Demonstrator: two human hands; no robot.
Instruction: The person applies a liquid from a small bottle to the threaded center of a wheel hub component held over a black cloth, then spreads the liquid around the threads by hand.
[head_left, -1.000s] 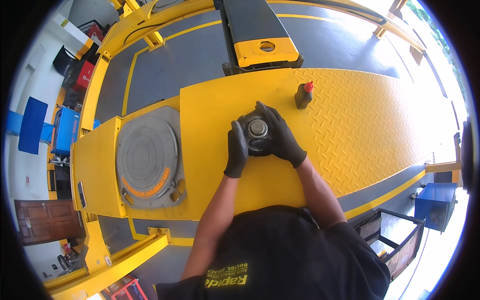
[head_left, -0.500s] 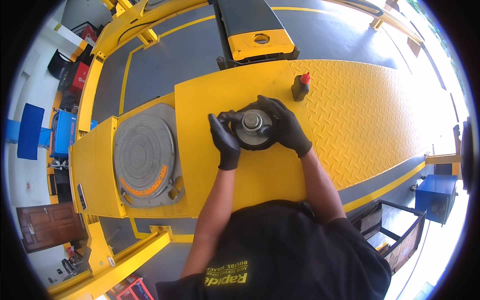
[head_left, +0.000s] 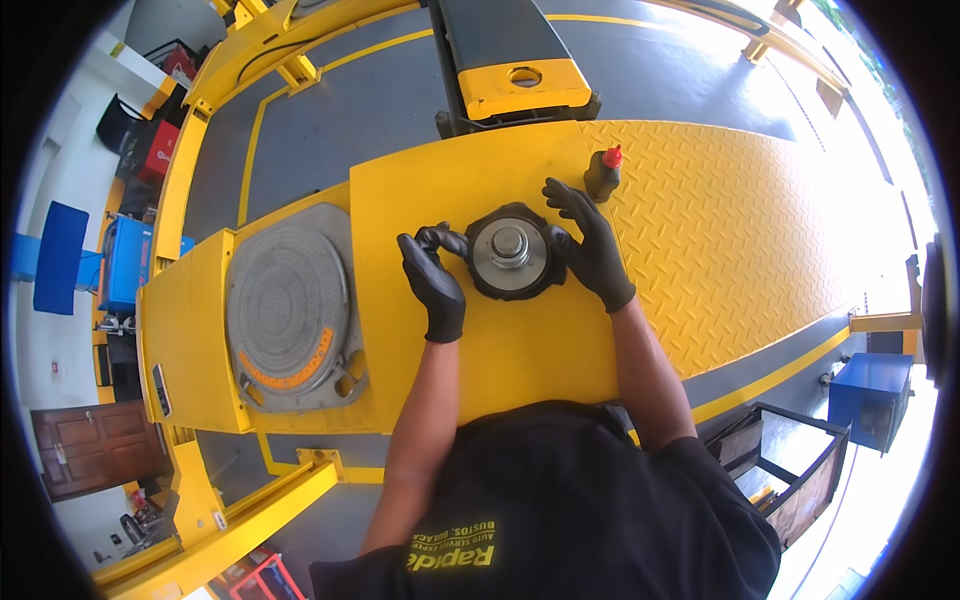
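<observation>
Currently the round black-and-metal hub part [head_left: 508, 252] sits on the yellow surface [head_left: 420, 190] between both gloved hands. Left hand [head_left: 433, 280] grips its left rim, fingers curled. Right hand [head_left: 588, 245] rests against its right rim, fingers spread wide. Small black bottle with red cap [head_left: 603, 172] stands just beyond the right hand.
</observation>
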